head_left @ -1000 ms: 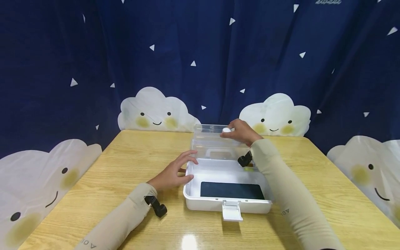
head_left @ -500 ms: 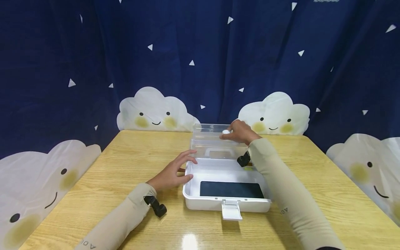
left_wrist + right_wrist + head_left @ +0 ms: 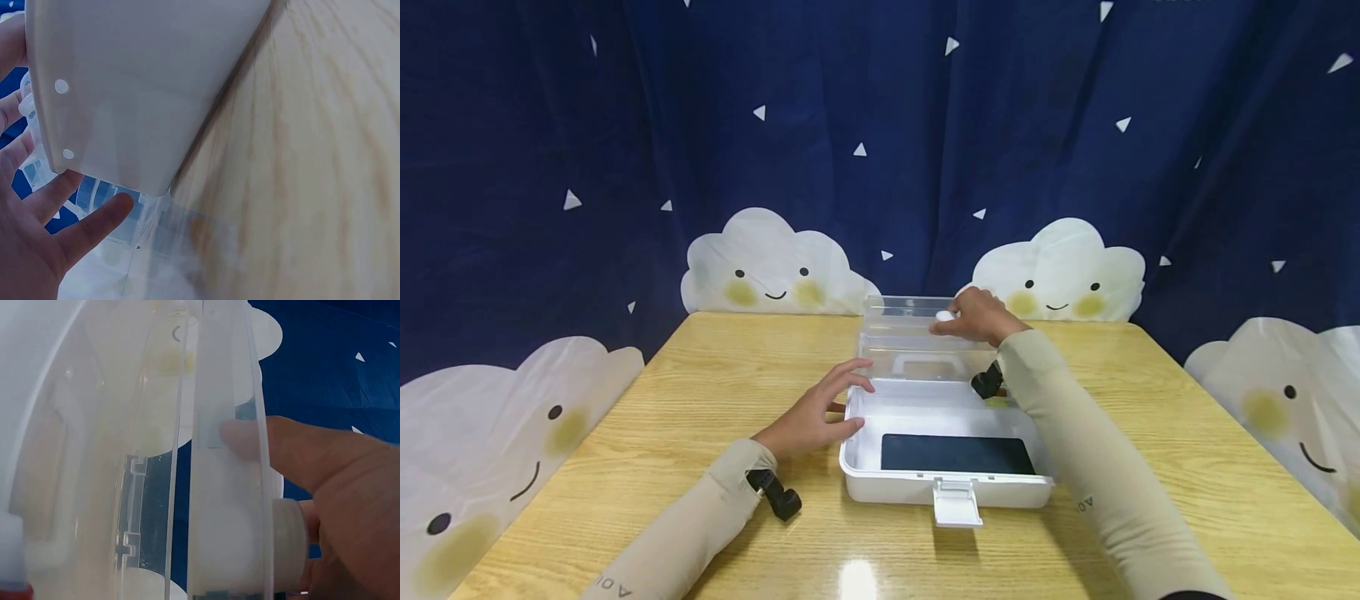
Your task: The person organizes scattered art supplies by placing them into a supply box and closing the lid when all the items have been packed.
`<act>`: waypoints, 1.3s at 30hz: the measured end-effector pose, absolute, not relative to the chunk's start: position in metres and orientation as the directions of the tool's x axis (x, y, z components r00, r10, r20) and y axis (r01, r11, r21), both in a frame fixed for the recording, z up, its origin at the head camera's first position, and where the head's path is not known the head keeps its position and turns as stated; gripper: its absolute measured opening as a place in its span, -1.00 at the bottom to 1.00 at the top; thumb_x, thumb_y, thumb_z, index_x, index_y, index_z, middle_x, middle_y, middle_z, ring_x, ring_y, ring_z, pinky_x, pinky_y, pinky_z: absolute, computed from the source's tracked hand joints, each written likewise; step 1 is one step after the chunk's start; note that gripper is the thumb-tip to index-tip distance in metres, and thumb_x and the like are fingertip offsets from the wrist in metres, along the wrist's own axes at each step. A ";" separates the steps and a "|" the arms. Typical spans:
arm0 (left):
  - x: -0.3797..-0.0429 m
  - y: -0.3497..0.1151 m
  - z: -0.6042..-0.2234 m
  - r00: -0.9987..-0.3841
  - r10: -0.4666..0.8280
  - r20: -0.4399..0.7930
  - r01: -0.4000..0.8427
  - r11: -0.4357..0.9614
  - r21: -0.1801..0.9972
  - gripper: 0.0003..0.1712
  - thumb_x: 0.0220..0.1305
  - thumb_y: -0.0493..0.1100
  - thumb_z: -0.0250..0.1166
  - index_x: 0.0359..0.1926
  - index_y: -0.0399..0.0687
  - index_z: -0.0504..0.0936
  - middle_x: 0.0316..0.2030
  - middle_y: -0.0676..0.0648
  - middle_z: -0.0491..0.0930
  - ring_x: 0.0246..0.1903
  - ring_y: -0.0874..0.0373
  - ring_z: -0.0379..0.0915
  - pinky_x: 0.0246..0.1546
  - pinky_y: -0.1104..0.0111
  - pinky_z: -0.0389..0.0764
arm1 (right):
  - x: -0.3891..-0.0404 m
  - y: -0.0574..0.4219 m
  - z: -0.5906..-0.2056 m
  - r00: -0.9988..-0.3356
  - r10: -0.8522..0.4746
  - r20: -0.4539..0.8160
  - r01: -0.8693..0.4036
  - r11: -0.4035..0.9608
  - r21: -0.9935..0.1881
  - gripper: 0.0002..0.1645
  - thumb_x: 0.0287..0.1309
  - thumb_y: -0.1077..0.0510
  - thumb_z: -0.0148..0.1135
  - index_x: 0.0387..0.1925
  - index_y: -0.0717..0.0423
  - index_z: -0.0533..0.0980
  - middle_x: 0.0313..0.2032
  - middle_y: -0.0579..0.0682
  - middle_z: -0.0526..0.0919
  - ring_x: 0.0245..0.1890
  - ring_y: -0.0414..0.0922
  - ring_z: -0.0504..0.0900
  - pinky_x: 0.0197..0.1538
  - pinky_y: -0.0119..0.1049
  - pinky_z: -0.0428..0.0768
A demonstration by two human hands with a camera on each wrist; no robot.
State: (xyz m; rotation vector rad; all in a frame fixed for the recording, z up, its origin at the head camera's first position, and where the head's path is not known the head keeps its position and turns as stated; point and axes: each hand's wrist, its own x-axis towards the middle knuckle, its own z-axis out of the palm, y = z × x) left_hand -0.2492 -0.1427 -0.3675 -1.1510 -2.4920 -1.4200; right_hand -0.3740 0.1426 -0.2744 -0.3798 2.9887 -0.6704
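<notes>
A white box (image 3: 947, 492) with a raised clear tiered tray (image 3: 898, 337) stands on the table, its front latch (image 3: 957, 505) hanging down. My left hand (image 3: 811, 415) rests at the box's left wall, thumb and fingers spread and fairly straight. In the left wrist view its fingers (image 3: 94, 228) touch the box's end. My right hand (image 3: 981, 317) is at the upper tray, holding a small white bottle (image 3: 945, 316). The right wrist view shows the bottle's ribbed cap (image 3: 289, 547) above the tray edge, its body behind the translucent wall. A dark flat rectangular slab (image 3: 957, 454) lies in the box.
A wooden table (image 3: 737, 358) lies beneath. Behind it hangs a dark blue curtain (image 3: 820, 67) with white triangles and smiling clouds. Something yellow (image 3: 996, 402) shows in the box under my right wrist, mostly hidden.
The right hand and the white bottle have shifted slightly down at the upper tray. My left hand and the box stay in place; the view itself shifts a little.
</notes>
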 end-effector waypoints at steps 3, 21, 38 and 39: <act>-0.249 -0.142 -0.367 -0.724 0.575 0.382 0.622 0.303 0.722 -0.55 0.24 -0.29 0.27 0.14 -0.22 0.41 0.46 -0.15 0.01 0.39 -0.21 0.02 0.05 -0.04 0.53 | -0.374 0.143 -0.274 -0.968 -0.251 -0.007 -0.224 0.876 -0.428 -0.19 0.00 -0.17 0.42 0.15 0.30 0.50 0.18 0.22 0.50 0.06 0.08 0.50 0.07 -0.03 0.54; -0.248 -0.142 -0.369 -0.726 0.569 0.386 0.619 0.298 0.726 -0.58 0.23 -0.32 0.28 0.11 -0.10 0.43 0.46 -0.10 0.03 0.40 -0.10 0.02 0.05 -0.04 0.53 | -0.372 0.145 -0.275 -0.963 -0.271 0.009 -0.251 0.880 -0.404 -0.15 0.02 -0.15 0.41 0.20 0.33 0.44 0.22 0.24 0.45 0.15 0.12 0.44 0.16 0.03 0.47; -0.276 -0.148 -0.399 -0.723 0.565 0.398 0.638 0.323 0.700 -0.53 0.22 -0.17 0.33 0.12 0.22 0.43 0.46 0.14 0.00 0.41 0.00 0.00 0.01 0.12 0.58 | -0.371 0.159 -0.275 -0.928 -0.361 0.092 -0.366 0.837 -0.406 -0.27 0.02 -0.17 0.41 0.09 0.26 0.55 0.13 0.17 0.53 -0.55 -0.02 0.53 -0.50 -0.28 0.50; -0.277 -0.148 -0.399 -0.720 0.566 0.401 0.641 0.319 0.698 -0.53 0.22 -0.17 0.32 0.12 0.23 0.43 0.46 0.13 0.00 0.41 -0.02 0.00 0.01 0.12 0.58 | -0.370 0.161 -0.275 -0.925 -0.366 0.099 -0.373 0.835 -0.405 -0.29 0.02 -0.17 0.41 0.07 0.25 0.56 0.12 0.17 0.54 -0.60 -0.03 0.50 -0.53 -0.29 0.48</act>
